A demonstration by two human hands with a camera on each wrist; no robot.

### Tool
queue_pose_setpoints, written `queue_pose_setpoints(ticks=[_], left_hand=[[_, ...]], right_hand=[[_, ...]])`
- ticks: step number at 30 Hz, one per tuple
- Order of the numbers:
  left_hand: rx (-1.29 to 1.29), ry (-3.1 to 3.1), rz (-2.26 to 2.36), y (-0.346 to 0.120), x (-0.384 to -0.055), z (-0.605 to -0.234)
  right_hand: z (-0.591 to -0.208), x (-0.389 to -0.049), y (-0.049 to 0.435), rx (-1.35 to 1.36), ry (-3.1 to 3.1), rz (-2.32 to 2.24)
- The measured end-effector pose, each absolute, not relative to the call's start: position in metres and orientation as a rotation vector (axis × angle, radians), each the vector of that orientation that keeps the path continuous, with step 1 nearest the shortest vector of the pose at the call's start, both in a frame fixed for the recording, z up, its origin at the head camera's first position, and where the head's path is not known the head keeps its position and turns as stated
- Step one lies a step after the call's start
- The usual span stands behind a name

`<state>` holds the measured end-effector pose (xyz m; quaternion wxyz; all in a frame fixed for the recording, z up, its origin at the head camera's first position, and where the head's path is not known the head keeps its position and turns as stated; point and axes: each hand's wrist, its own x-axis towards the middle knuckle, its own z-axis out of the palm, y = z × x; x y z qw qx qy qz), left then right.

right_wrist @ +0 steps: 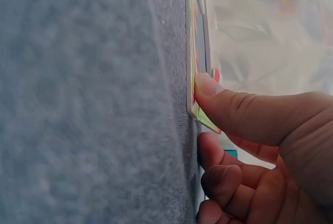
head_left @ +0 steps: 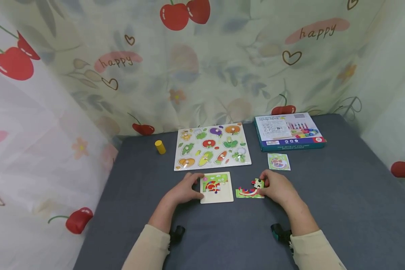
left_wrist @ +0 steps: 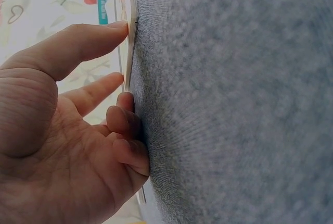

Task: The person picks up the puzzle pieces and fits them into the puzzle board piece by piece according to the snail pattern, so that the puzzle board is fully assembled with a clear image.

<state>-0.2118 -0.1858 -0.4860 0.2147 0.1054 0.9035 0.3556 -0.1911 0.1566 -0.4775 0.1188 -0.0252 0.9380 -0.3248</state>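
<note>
A square wooden puzzle board (head_left: 217, 198) with a pale frame lies flat on the table, a red and green picture partly filling it. My left hand (head_left: 186, 189) is at its left side, thumb and index finger touching the edge; the other fingers curl loosely in the left wrist view. Right of the board are joined puzzle pieces (head_left: 244, 192) in an L shape, printed red and green. My right hand (head_left: 279, 187) grips their right end between thumb and index finger. In the right wrist view the thumb presses the pieces (right_wrist: 191, 86) from the near side.
Behind the board lies a shrink-wrapped vegetable puzzle (head_left: 192, 152). A yellow cylinder (head_left: 160, 147) stands to its left. At the back right are a boxed set (head_left: 290, 133) and a small picture card (head_left: 278, 162). Printed curtains (head_left: 209, 75) hang behind the dark table (head_left: 222, 236).
</note>
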Motion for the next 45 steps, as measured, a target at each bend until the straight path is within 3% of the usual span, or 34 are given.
queue_pose_setpoints(ticks=[32,45], left_hand=[[0.281,2.498,1.001,-0.187,-0.207,-0.488],[0.278,2.504,0.995,-0.186,-0.211,-0.486]], right_hand=[[-0.489,-0.191,0.161,-0.139,2.637,-1.084],[-0.467,-0.194,0.161,-0.172,2.684,-1.127]])
